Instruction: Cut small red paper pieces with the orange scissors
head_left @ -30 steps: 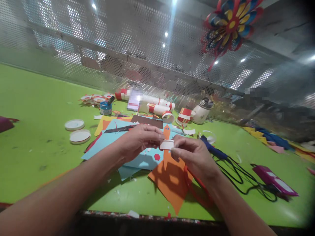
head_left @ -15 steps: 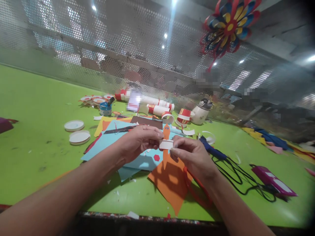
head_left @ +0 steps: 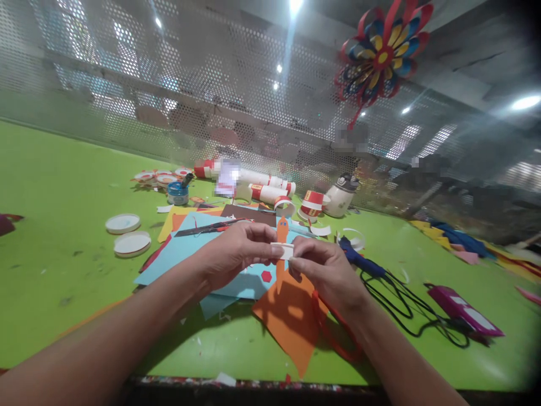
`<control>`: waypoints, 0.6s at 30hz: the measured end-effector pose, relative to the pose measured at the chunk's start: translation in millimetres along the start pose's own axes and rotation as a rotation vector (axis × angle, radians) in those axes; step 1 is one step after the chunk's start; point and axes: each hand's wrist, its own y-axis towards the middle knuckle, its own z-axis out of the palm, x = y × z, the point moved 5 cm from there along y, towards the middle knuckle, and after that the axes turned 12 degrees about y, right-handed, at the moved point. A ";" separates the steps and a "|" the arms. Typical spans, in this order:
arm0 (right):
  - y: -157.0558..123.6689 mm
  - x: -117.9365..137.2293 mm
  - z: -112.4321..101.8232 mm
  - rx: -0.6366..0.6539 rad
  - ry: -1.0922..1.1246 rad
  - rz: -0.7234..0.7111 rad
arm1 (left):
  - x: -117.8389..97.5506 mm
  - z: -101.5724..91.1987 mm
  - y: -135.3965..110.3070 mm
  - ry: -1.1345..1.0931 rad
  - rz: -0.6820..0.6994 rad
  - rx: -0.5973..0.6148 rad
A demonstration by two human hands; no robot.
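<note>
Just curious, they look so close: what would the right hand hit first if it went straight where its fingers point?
Probably the left hand; only the white paper strip both pinch separates it from the right hand.

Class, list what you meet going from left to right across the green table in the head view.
In order: white lids → blue jar → left hand → white paper strip → right hand → blue glue gun → magenta case.

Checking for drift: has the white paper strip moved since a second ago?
No. The white paper strip, pinched between left hand and right hand, sits above-right of the red hexagon as before.
</note>
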 end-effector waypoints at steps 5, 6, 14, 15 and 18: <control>0.1 -0.7 -1.5 -0.006 -0.034 0.007 | 0.2 0.0 1.3 0.035 0.012 -0.016; 0.1 -0.7 -2.3 -0.008 -0.044 0.011 | 0.4 -0.4 1.6 0.056 0.011 -0.024; -0.5 -0.4 -3.9 -0.050 -0.117 0.015 | -0.2 -1.8 2.3 0.166 0.021 -0.074; -0.4 -0.8 -3.1 -0.054 -0.121 0.017 | -0.4 -1.4 2.2 0.171 0.019 -0.079; 0.3 -3.6 -2.0 -0.064 -0.103 0.025 | -0.9 0.2 2.1 0.182 0.003 -0.090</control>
